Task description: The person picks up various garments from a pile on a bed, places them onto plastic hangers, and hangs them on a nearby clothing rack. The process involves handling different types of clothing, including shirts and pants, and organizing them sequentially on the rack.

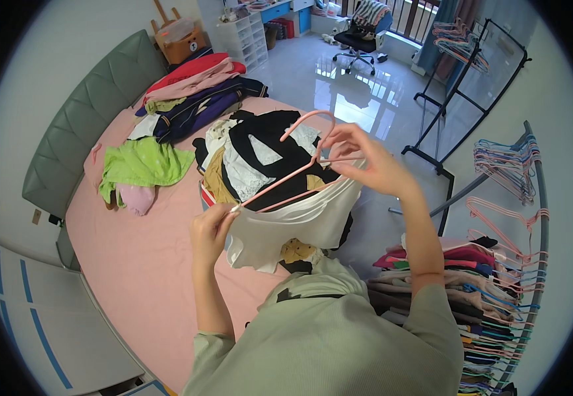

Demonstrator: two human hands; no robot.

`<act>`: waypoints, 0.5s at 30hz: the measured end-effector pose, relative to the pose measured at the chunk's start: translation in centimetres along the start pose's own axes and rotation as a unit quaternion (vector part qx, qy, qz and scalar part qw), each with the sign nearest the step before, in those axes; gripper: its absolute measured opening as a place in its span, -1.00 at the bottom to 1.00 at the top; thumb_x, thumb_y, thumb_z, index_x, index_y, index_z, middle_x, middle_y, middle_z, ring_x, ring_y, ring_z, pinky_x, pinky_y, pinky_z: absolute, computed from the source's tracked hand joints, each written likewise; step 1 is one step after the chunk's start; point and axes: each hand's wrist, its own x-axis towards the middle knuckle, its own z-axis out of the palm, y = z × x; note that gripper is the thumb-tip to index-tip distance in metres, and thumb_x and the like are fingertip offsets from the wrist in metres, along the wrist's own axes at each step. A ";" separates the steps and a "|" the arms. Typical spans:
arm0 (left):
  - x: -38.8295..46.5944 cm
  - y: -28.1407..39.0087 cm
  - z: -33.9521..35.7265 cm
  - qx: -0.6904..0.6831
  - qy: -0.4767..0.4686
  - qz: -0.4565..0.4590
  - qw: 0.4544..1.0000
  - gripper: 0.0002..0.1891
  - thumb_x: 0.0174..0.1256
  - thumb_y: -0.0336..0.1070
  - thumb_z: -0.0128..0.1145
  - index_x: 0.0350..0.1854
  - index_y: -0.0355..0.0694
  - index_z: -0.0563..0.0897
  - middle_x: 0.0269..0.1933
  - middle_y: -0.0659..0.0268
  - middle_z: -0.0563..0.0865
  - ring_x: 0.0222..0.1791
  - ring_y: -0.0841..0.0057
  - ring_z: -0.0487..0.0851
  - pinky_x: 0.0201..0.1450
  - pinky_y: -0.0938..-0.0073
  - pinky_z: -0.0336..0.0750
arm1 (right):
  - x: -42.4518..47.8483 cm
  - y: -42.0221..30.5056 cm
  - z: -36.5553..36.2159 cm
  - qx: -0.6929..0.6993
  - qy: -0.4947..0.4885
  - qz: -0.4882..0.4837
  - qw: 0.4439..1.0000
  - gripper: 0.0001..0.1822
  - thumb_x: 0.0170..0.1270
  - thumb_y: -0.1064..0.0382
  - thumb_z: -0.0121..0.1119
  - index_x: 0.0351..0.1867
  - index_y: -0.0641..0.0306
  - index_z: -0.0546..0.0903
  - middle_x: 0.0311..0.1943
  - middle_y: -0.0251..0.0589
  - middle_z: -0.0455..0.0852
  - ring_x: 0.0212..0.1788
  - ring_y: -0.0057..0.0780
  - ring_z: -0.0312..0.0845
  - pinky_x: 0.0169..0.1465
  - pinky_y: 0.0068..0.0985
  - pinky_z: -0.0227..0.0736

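A pink clothes hanger is held up in front of me with its hook pointing up and away. From it hangs a white garment, its wide neckline sagging below the bar. My left hand pinches the garment's edge at the left end of the hanger. Thumb and fingers of my right hand close around the right arm of the hanger, close to the hook's base; the exact grip is partly hidden. Behind the hanger lies a heap of black, white and tan clothes.
A pink-sheeted bed carries a lime-green garment and piled dark and red clothes. On the right, a rail holds hung clothes and bare hangers. Beyond stand a black rack and an office chair.
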 end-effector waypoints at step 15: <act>5.5 2.4 2.6 -0.060 -0.032 0.081 0.994 -0.91 0.01 -0.42 0.24 -0.42 -0.29 0.64 -0.56 0.33 0.54 -0.48 0.48 0.43 -0.49 0.53 0.29 | -1.6 -0.8 -3.0 -0.017 0.002 0.074 0.997 -0.82 0.23 0.34 0.08 -0.24 0.40 0.65 -0.37 -0.31 0.67 -0.32 -0.72 0.47 -0.22 -0.72 0.37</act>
